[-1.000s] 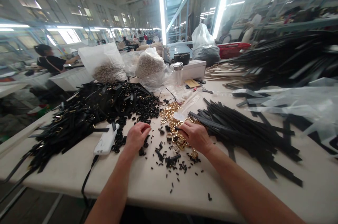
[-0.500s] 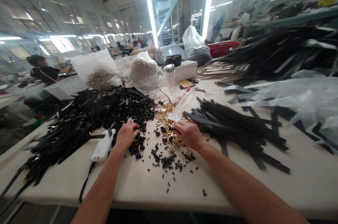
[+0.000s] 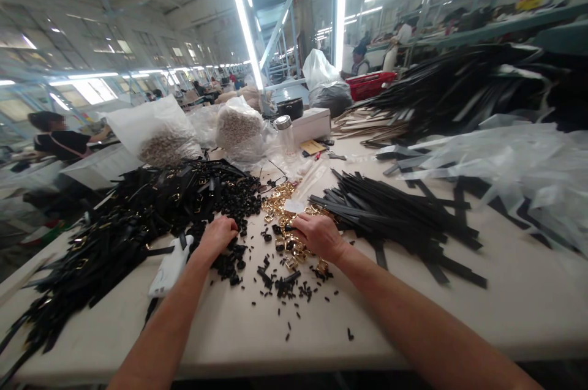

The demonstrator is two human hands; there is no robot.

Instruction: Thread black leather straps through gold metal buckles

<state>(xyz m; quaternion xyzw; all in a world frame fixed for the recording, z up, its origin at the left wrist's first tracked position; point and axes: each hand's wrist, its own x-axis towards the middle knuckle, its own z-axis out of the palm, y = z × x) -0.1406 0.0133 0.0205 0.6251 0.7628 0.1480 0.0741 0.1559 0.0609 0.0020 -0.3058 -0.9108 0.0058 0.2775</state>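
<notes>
Left hand: I am pressing my left hand [image 3: 218, 235] palm down on the near edge of the black rings [image 3: 241, 194], fingers curled in among them; I cannot tell whether I am gripping any.
Right hand: I am resting my right hand [image 3: 318, 236] on the gold buckles [image 3: 281, 205], fingers bent and pointing left; whether they are closing on a buckle I cannot tell.
Rings and buckles: they are lying side by side mid-table, rings left, buckles right, between my two hands and beyond them.
Bits [image 3: 294, 289]: small black pieces are lying scattered on the table [image 3: 459, 316] just in front of both hands.
Straps [image 3: 395, 215]: loose black strips are lying fanned just right of my right hand.
Heap [image 3: 114, 225]: buckled black straps are piling up at my left.
White device [image 3: 168, 264]: it is lying just beside my left wrist, against the heap.
Far side: two bags [image 3: 158, 133], a jar [image 3: 285, 131] and a white box [image 3: 313, 123] are standing behind the rings.
Person [image 3: 59, 140]: someone is working at another table, far left.
</notes>
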